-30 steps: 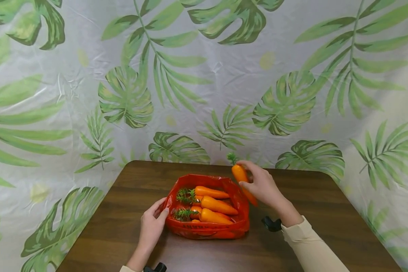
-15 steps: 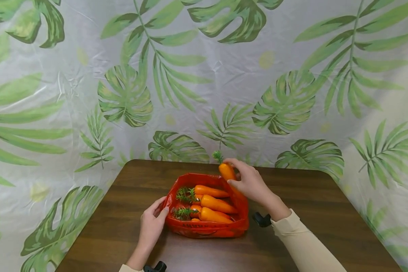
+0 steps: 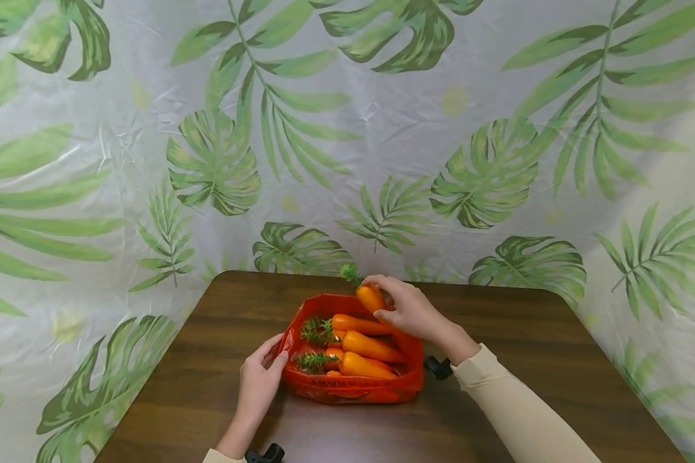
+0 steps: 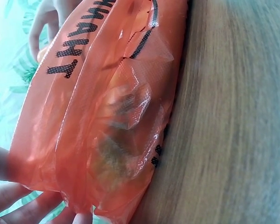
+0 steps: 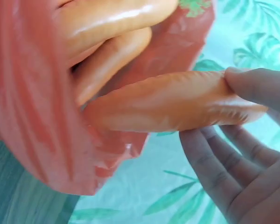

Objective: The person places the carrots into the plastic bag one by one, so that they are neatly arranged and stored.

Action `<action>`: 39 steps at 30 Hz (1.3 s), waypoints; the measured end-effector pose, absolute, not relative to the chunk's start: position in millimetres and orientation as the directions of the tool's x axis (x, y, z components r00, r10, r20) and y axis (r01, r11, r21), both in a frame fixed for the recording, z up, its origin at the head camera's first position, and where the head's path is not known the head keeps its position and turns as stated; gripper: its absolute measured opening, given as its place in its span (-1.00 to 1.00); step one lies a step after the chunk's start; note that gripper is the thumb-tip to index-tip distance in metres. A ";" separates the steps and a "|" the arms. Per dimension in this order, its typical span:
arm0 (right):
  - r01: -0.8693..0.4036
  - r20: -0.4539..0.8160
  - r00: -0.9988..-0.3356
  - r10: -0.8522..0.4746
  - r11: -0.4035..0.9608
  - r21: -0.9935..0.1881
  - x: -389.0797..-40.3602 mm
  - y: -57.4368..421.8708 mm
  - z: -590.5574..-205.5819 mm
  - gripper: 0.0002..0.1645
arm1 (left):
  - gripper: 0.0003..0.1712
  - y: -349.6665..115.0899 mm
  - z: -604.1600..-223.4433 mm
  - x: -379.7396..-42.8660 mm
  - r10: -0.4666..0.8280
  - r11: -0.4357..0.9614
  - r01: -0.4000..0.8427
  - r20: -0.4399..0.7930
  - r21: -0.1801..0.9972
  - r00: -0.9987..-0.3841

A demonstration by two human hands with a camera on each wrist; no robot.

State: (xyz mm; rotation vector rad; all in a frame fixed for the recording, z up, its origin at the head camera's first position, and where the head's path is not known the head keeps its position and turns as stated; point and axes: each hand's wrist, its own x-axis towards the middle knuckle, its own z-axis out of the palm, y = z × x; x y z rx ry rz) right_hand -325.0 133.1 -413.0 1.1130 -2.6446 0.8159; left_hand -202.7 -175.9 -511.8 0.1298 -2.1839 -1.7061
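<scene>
A red plastic bag [image 3: 353,391] stands with its mouth spread wide, several orange carrots [image 3: 373,348] with green tops lying inside. At its left rim my left hand [image 3: 260,379] grips the plastic between thumb and fingers; the left wrist view shows the bag wall [image 4: 107,107] close up, dark print on it. Over the far right rim my right hand [image 3: 411,312] pinches another carrot [image 3: 370,298] near its thick end, green top up and to the left. In the right wrist view this carrot [image 5: 163,102] has its narrow end dipping into the bag.
A dark brown wooden table [image 3: 533,347] carries the bag. Behind it hangs a pale leaf-printed cloth [image 3: 394,128]. Black straps [image 3: 438,367] sit at both wrists.
My right hand has moved left with the carrot, from beyond the bag's right side to above its far right rim. The left hand has stayed at the bag's left rim.
</scene>
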 end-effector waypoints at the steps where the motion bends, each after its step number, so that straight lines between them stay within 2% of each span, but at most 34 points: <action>1: -0.704 0.338 -0.707 -0.621 0.573 -0.420 -326.2 132.6 -414.5 -0.23 | -0.60 -176.2 -511.7 -202.5 -0.292 0.266 0.149 0.227 0.952 -0.929; 7: -0.727 0.313 -0.684 -0.658 0.582 -0.366 -332.0 128.8 -423.6 -0.21 | -0.60 -176.1 -511.5 -202.1 -0.294 0.276 0.148 0.230 0.950 -0.928; 21: -0.832 0.249 -0.554 -0.794 0.519 -0.196 -332.8 115.4 -429.7 -0.27 | -0.61 -177.2 -511.6 -203.2 -0.293 0.309 0.152 0.245 0.939 -0.924; 27: -0.840 0.216 -0.543 -0.811 0.523 -0.145 -332.8 114.3 -434.9 -0.30 | -0.61 -177.0 -512.1 -203.8 -0.290 0.306 0.154 0.246 0.940 -0.925; 39: -0.839 0.208 -0.544 -0.813 0.523 -0.150 -335.0 109.7 -438.8 -0.29 | -0.61 -177.3 -514.2 -204.4 -0.293 0.309 0.156 0.249 0.938 -0.923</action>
